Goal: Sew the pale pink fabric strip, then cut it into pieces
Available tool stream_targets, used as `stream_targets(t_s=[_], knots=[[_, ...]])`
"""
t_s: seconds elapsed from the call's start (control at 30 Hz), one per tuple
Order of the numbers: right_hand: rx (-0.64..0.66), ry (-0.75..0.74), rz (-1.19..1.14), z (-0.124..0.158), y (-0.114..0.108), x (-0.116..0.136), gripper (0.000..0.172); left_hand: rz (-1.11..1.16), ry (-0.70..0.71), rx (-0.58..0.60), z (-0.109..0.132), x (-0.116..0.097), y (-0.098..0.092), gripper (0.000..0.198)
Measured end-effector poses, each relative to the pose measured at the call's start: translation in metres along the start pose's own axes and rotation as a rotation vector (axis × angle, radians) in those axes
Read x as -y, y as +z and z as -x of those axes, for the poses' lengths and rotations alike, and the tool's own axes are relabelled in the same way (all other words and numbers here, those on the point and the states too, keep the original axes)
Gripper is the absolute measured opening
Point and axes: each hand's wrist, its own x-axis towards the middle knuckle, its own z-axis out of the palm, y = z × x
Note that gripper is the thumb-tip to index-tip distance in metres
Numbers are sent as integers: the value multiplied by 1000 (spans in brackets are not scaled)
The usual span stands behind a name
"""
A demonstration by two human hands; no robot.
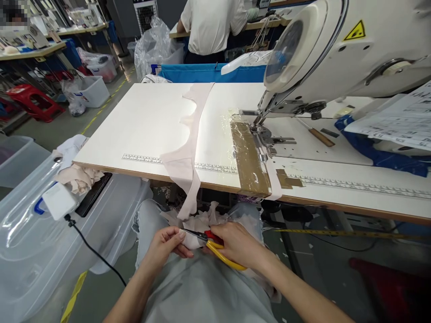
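Over my lap, my right hand [235, 244] grips a pair of scissors [224, 256] with yellow and red handles, its dark blades pointing left. My left hand [168, 242] pinches a small piece of pale fabric [191, 240] right at the blade tips. Whether the blades are apart is hard to make out. More crumpled pale fabric [210, 217] is bunched on my lap just beyond both hands. A long pale pink fabric strip [191, 134] with one scalloped edge lies across the white table and hangs over its front edge towards my lap.
A sewing machine [313, 54] stands on the white table [144, 112] at the right. A wooden-handled tool [321, 137] lies beside it. At my left, a clear plastic bin [30, 251] carries a white charger [59, 201], a dark phone [94, 195] and fabric scraps. A person [212, 27] sits beyond the table.
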Motion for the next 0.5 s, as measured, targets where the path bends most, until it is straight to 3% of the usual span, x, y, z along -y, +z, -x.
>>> stream_targets(t_s=[0.1, 0.23, 0.33, 0.4, 0.5], knots=[[-38, 39, -7, 7, 7, -7, 41, -142, 68, -36, -3, -2, -11, 47], [-94, 101, -105, 23, 19, -17, 43, -508, 439, -358, -19, -15, -21, 43], [-125, 154, -226, 32, 24, -17, 43, -631, 655, -415, -39, -27, -13, 36], [-158, 164, -289, 37, 24, -16, 41, -606, 676, -359, -51, -29, -4, 29], [-210, 184, -334, 47, 23, -20, 40, -489, 466, -349, -62, -21, -6, 32]])
